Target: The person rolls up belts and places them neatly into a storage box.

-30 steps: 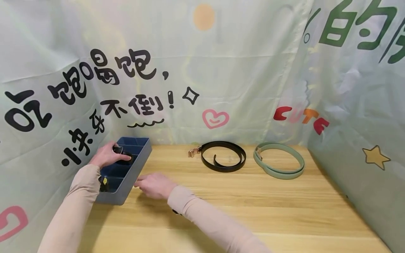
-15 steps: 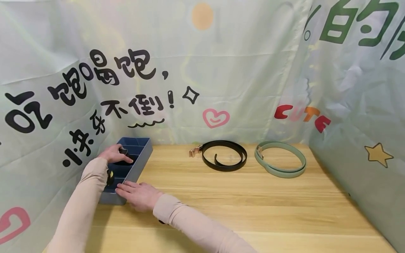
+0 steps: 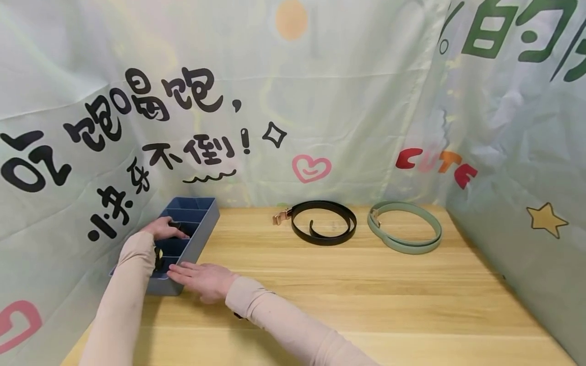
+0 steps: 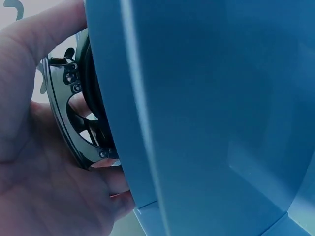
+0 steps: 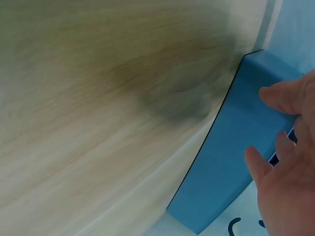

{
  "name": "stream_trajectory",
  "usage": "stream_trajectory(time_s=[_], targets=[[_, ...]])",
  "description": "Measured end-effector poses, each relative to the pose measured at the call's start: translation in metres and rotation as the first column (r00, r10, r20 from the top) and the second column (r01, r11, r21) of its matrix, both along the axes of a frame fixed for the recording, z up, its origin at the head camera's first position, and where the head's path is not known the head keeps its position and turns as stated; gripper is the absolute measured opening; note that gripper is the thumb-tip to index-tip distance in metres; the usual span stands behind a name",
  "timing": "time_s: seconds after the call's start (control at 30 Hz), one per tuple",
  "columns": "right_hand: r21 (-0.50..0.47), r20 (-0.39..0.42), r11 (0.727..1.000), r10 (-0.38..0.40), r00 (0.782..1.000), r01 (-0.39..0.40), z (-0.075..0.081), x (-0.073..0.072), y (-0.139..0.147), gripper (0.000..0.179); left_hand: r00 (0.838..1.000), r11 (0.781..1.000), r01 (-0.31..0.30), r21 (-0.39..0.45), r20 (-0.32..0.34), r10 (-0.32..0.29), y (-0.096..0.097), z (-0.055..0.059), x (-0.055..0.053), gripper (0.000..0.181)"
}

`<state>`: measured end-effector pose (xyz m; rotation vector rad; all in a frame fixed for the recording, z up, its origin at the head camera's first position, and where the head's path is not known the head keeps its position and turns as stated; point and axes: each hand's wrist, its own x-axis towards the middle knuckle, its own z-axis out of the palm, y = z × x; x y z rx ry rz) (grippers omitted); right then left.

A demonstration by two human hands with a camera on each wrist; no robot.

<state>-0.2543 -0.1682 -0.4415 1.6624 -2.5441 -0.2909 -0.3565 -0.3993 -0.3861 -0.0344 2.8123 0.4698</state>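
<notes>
My left hand [image 3: 161, 229] reaches into a middle compartment of a blue divided box [image 3: 201, 241] and holds a coiled black belt [image 3: 176, 225] there. In the left wrist view, its shiny metal buckle [image 4: 61, 108] lies between thumb and fingers, while the box wall [image 4: 206, 108] hides the rest. My right hand [image 3: 208, 281] lies at the near right rim of the box, fingers extended. Seen from the right wrist, this hand [image 5: 290, 187] has its thumb and fingers against the box side [image 5: 231, 142]. A dark item with a yellow spot [image 3: 158, 259] sits in a nearer compartment, partly hidden by my sleeve.
Another black belt [image 3: 322, 242], coiled with a gold-coloured buckle, lies at the back of the wooden table [image 3: 348, 305]. Right of it is a coiled green belt [image 3: 405, 249]. Printed cloth [image 3: 348, 101] walls in the table at the back and sides.
My right hand has come from the table beside the box onto its near right rim. The left hand has sunk lower into the compartment with the black belt.
</notes>
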Motion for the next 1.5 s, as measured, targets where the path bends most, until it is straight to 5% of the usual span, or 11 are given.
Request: stream_trajectory(time_s=[0.43,0.6,0.87,1.17,1.5], targets=[[0.018,-0.023,1.0,0.002,1.0,-0.002,0.005,0.001,0.007,0.094,0.995,0.994,0.007,-0.105,-0.098,-0.017,-0.001,0.011,0.006,0.09],[-0.01,-0.086,1.0,0.022,0.996,-0.023,0.006,0.002,0.006,0.083,0.984,0.993,0.017,-0.119,-0.173,-0.038,-0.003,0.019,0.008,0.063],[-0.103,-0.158,0.992,0.059,0.986,-0.076,-0.001,-0.009,0.012,0.065,0.962,0.989,0.052,-0.14,-0.258,-0.087,0.009,0.027,0.002,0.045],[-0.142,-0.028,0.99,-0.029,0.999,0.025,-0.001,-0.033,0.056,0.058,0.932,0.98,0.066,-0.185,-0.34,-0.127,0.052,0.034,0.003,0.028],[-0.23,0.16,0.963,-0.104,0.982,0.139,-0.004,-0.063,0.136,0.05,0.919,0.967,0.134,-0.215,-0.339,-0.202,0.095,0.013,0.002,0.019]])
